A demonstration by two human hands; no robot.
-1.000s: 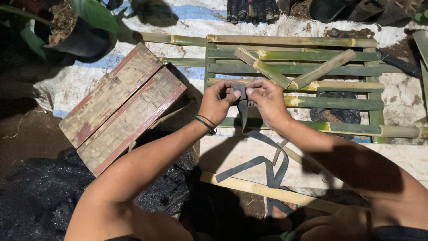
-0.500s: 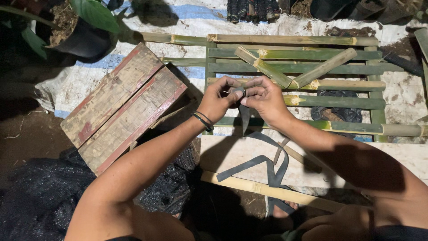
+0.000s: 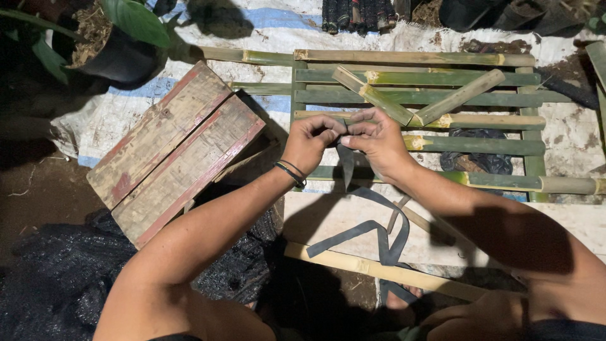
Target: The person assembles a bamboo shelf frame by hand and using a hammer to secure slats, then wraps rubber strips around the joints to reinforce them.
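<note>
Woven white tarp (image 3: pixel 126 120) on dirt ground, bamboo frame (image 3: pixel 480 98), 2 hands, left hand (image 3: pixel 311 140), right hand (image 3: pixel 377 140), fingers pinched on dark rubber strip (image 3: pixel 346 165)

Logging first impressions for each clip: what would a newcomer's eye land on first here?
First the two hands meeting mid-frame: the left hand and right hand pinch a dark rubber strip between them, its loose end trailing down towards the person. Just behind them lies a bamboo lattice frame on a white sheet, with two short bamboo pieces lying loose on it. To the left sits a worn red-edged wooden board, tilted at an angle.
</note>
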